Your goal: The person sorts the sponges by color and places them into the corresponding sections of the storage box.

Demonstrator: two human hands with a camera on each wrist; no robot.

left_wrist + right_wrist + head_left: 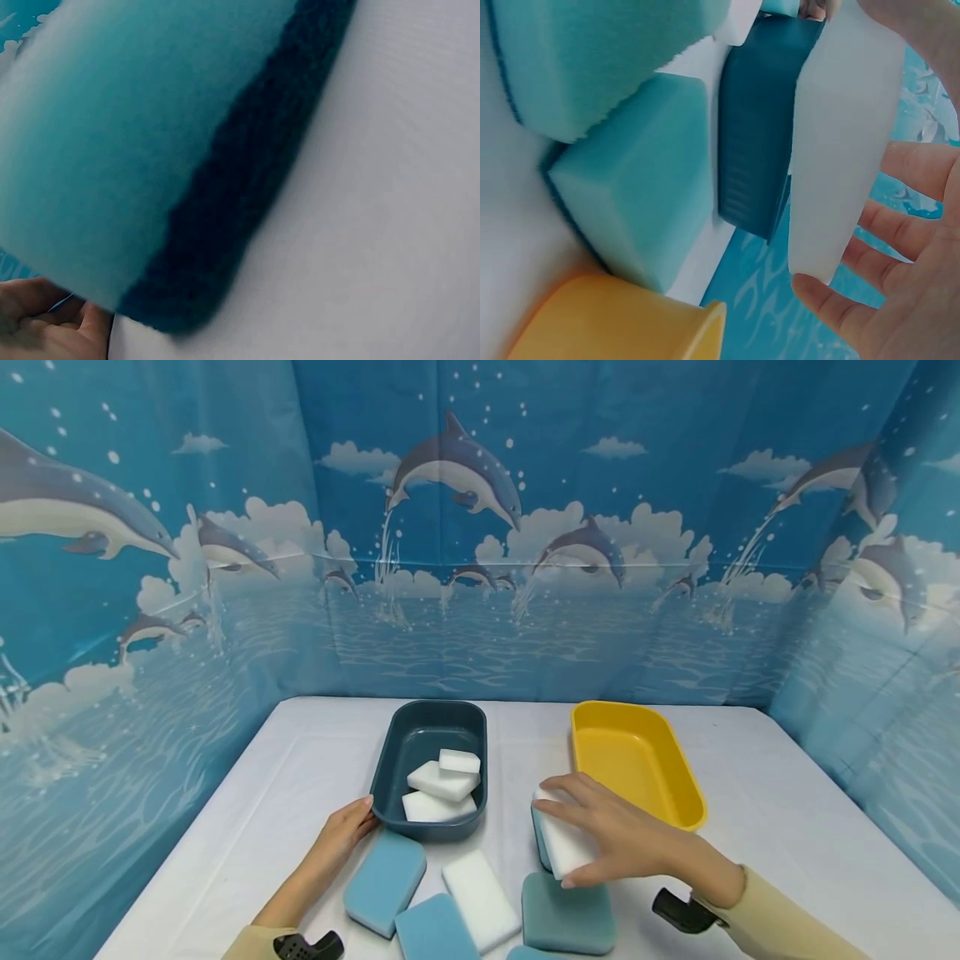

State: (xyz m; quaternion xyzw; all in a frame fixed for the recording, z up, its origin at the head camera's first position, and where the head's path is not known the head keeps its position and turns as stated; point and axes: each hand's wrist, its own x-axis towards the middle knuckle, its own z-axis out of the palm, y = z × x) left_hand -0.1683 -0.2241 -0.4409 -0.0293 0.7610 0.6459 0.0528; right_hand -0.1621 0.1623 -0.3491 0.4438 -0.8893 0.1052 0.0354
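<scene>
My left hand (341,839) holds the near left corner of a dark blue tub (429,832); part of its grip is hidden. Inside the tub lies a small pile of white sponges (442,781). My right hand (611,827) grips a white sponge (566,843) between thumb and fingers, tilted and raised above the table. In the right wrist view that white sponge (840,150) stands against the fingers. Behind it, a blue-green sponge (541,839) is partly covered in the head view. Another grey-green sponge (568,914) lies just in front of the right hand.
A yellow tub (637,768) stands behind my right forearm. Toward the front of the white table (765,827) are a blue sponge (386,881), a second blue sponge (437,931) and a white sponge (482,900). A dolphin-print curtain (480,635) surrounds the table's back and sides.
</scene>
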